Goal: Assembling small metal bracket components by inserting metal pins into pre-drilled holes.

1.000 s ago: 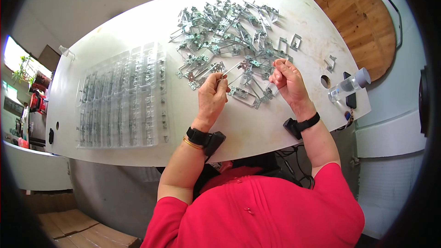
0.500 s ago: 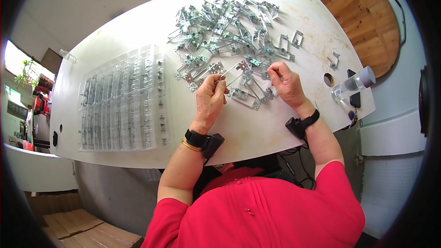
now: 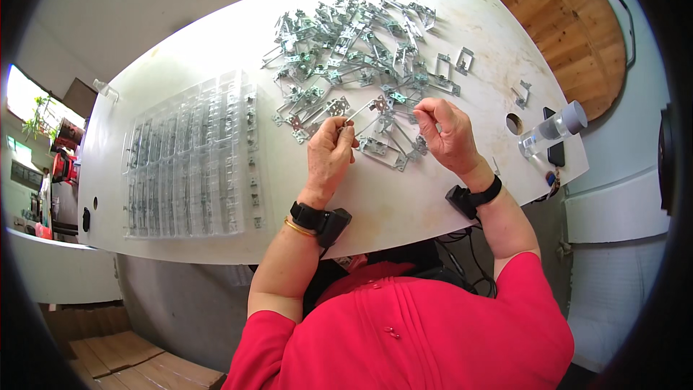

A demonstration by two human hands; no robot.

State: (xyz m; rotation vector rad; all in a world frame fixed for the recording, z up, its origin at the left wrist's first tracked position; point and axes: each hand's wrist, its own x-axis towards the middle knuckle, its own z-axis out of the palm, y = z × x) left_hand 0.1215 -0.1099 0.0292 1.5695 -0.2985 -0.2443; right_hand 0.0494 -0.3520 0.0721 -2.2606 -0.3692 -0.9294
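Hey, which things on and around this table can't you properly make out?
Head view: near end of the thin silver metal rod, covered by the bare left hand.
Head view: whether the bare right hand pinches anything; its own fingers hide it.
Head view: part of the flat black object, behind the clear bottle with a grey cap.
Head view: shapes of the small grey parts in the clear plastic tray, too small and blurred.
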